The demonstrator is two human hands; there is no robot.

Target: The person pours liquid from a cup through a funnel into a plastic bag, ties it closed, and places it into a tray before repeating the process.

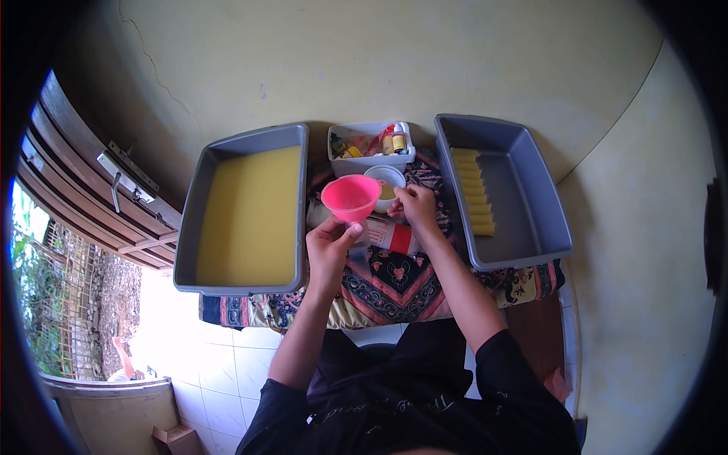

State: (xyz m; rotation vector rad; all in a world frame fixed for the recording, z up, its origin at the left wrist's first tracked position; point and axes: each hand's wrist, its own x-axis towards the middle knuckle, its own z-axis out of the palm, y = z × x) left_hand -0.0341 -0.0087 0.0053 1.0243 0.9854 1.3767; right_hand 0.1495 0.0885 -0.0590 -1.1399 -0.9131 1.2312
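Note:
My left hand (331, 241) is closed around the lower part of a pink funnel (351, 195), holding its wide mouth up above the table. Just right of it stands a small white tub (385, 176) with something yellowish inside. The fingers of my right hand (415, 205) are pinched together at the tub's right rim; what they grip is too small to make out. Beneath both hands lies a red and white printed packet (390, 236), partly covered by them.
A grey tray (302, 220) filled with a yellow layer stands left. Another grey tray (523, 205) on the right holds a row of yellow rolls (474, 193). Behind the tub, a white basket (364, 161) contains small bottles. A patterned cloth (394, 284) covers the table.

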